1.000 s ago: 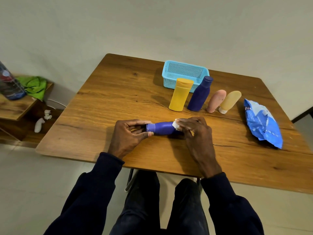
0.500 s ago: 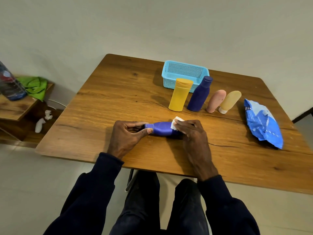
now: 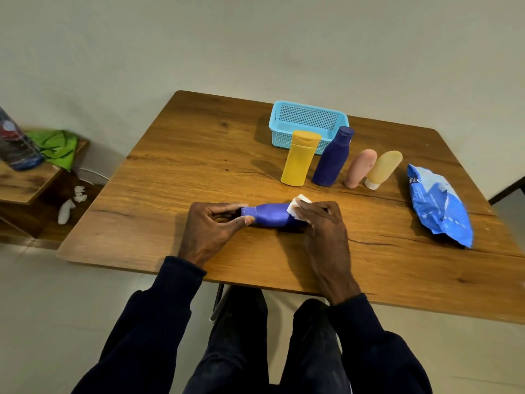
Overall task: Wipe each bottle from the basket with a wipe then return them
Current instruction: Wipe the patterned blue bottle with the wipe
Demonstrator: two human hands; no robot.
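Table (image 3: 199,166): wooden, bearing everything below.
Wipe pack (image 3: 439,206): blue, lying flat at the right.
Basket (image 3: 308,108): light blue, at the far side.
Row before basket: yellow bottle (image 3: 299,157), dark blue bottle (image 3: 332,157), pink bottle (image 3: 360,167), tan bottle (image 3: 383,169), all upright.
Left hand (image 3: 208,228): thumb and curled fingers pinching the cap end of the purple bottle.
Right hand (image 3: 324,226): fingers curled, pressing the wipe onto the other end.
Purple bottle (image 3: 271,214): on its side, near the front edge, between the hands.
Wipe (image 3: 297,205): white, folded, against the bottle.

Far left: low wooden shelf (image 3: 25,183) bearing green cloth (image 3: 58,147) and dark plastic bottle (image 3: 15,146); white scraps (image 3: 66,210) lie below it.
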